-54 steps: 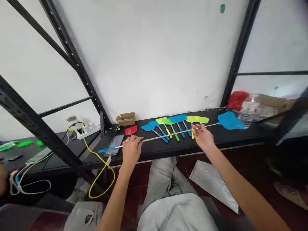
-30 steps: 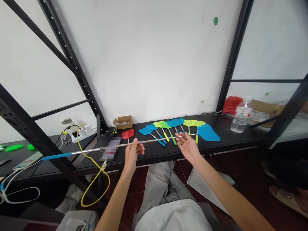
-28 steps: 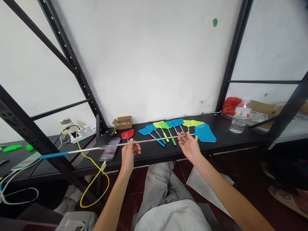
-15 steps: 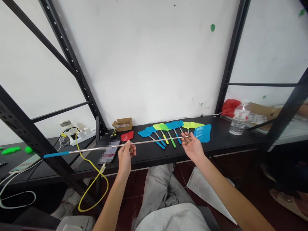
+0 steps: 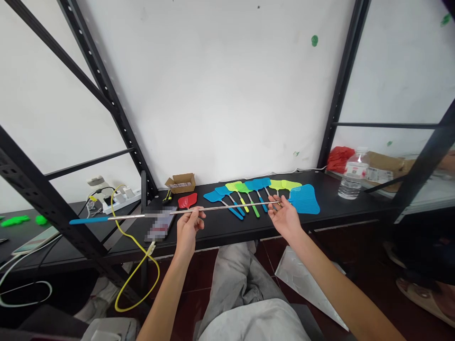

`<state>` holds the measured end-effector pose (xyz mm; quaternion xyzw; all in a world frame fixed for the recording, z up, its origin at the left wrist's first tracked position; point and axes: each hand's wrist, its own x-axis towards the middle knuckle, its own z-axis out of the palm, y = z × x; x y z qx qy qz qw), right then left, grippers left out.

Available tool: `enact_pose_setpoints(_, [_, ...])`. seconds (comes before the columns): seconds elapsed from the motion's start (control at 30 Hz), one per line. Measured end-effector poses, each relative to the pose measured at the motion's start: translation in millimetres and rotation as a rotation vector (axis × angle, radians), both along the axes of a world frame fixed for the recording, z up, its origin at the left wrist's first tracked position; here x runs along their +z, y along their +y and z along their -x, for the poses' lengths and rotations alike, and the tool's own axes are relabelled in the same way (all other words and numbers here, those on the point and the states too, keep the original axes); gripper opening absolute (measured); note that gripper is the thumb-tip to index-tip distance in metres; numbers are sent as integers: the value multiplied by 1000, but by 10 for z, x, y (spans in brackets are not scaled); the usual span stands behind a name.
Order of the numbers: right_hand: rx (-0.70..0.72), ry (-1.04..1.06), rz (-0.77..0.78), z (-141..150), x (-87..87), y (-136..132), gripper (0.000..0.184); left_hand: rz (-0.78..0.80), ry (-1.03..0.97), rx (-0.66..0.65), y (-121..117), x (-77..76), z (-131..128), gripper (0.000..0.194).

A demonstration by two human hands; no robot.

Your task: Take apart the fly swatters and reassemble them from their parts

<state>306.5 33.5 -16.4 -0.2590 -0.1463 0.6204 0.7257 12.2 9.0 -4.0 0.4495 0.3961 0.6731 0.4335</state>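
I hold a long telescopic fly swatter level above the black shelf (image 5: 334, 208). Its metal rod (image 5: 231, 207) runs from a blue grip (image 5: 88, 220) on the left to a blue mesh head (image 5: 304, 200) on the right. My left hand (image 5: 188, 228) pinches the rod near its middle. My right hand (image 5: 284, 219) is palm up with fingers closed on the rod just left of the head. Behind the rod lies a row of short swatters (image 5: 249, 189) in blue, yellow-green and green, and a red swatter (image 5: 187, 201).
A small cardboard box (image 5: 180, 182) sits by the wall. A phone (image 5: 159, 222) lies on the shelf with a yellow cable (image 5: 135, 255). A water bottle (image 5: 350, 173) and a red bag (image 5: 337, 158) stand at right. Black rack posts (image 5: 337, 90) frame the shelf.
The long swatter slid leftward through my hands since the first frame, so its head now sits close to my right hand. In the last half second it shifted slightly right.
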Motion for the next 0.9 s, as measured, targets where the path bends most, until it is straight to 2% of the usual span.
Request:
enact_pose_setpoints(0.63, [9,25,22,5,25,-24,20,79,52,35,8,-24,-13,44])
enact_pose_setpoints(0.9, [21,-16,36,41,11,-39,19,99,40,25,71,-95,53,46])
